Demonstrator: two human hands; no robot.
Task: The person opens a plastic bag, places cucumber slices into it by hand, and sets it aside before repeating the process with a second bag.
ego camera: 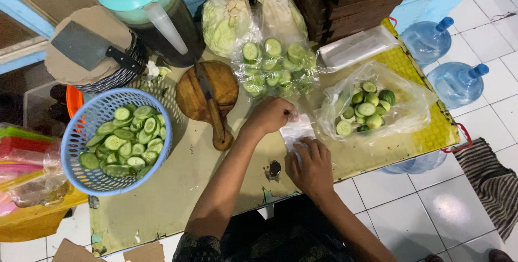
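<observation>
Head view: your left hand and right hand both pinch a small clear plastic bag flat on the table, just right of the round wooden cutting board. Fingers are curled shut on the film; the bag looks empty. Judged step: opening the bag for filling. Next move calls for parting its mouth. Sliced cucumbers sit in the blue basket left of the board; two filled bags lie right of it.
</observation>
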